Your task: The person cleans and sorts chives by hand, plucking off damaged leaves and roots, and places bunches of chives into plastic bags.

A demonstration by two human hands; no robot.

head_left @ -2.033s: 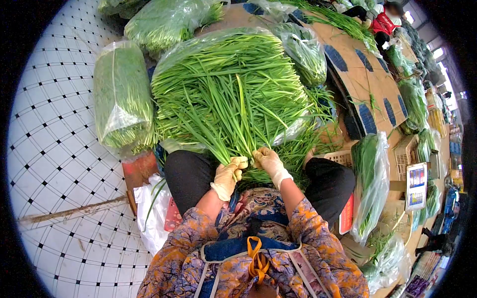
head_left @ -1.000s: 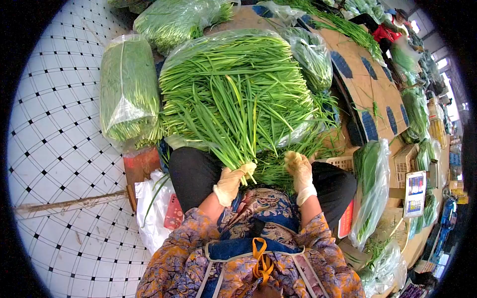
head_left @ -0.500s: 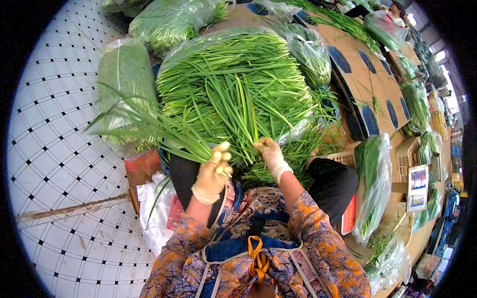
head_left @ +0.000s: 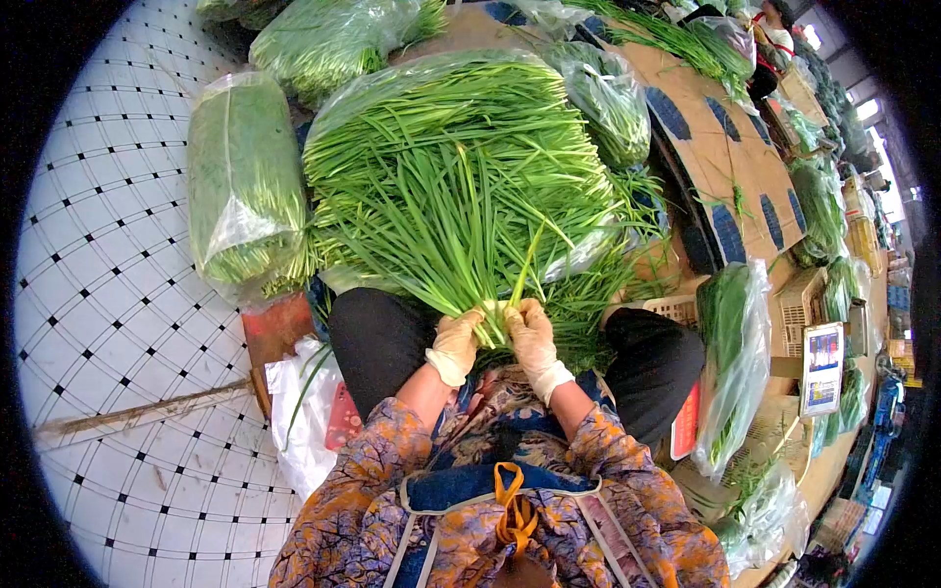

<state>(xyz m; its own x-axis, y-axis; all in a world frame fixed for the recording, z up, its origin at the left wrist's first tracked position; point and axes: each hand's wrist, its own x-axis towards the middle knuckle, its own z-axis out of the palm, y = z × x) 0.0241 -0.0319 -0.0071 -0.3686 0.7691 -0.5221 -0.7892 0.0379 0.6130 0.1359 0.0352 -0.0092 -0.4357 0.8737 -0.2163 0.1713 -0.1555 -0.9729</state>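
Note:
My left hand [head_left: 456,343], in a pale glove, is closed around the base of a bunch of garlic chives [head_left: 456,265], whose leaves fan out forward and up. Close beside it my right hand [head_left: 536,345], also gloved, pinches stems at the right side of the same bunch. A yellowish leaf [head_left: 527,263] rises from between those fingers. Beyond both hands lies a large heap of garlic chives [head_left: 441,127] on an opened clear plastic bag. Loose chives [head_left: 588,304] spread to the right, partly behind my right hand.
Bagged chives [head_left: 245,176] stand at the left, with another bag [head_left: 333,49] behind. To the right are cardboard [head_left: 716,127], a long bag of greens [head_left: 730,363], a plastic crate [head_left: 802,314] and a printed card [head_left: 822,367]. A white plastic bag [head_left: 299,421] lies by my left knee.
My left hand has swung right with its bunch, from over my left knee to beside my right hand. The bunch's leaves now point forward over the heap instead of left.

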